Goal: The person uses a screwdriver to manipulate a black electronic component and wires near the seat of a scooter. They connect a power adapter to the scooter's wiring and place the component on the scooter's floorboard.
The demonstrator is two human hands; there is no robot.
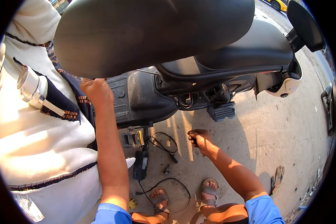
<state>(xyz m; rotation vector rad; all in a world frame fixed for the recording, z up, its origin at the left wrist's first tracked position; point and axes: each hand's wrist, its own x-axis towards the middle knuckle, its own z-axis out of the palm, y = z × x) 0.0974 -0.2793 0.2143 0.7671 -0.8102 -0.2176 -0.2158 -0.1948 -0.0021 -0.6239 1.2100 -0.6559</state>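
Observation:
My left hand (97, 91) reaches forward with its fingers curled against the lower edge of the large black scooter seat (153, 37), which hides the fingertips. My right hand (200, 141) is closed in the air above the ground, beside the scooter; a small dark thing shows at its fingers, too small to name. The black scooter body (149, 99) lies beyond both hands, with loose wires (187, 100) exposed under the rear seat part (250, 48). Nearest below, a black charger brick (140, 165) with cables stands by the pedal (132, 139).
A thick white padded cover (44, 156) fills the left side. Cable loops (183, 186), a small plug (168, 170) and a yellow object (132, 203) lie near my sandalled feet. A glove (277, 177) is on the ground at right. A white helmet (287, 86) hangs at the scooter's rear.

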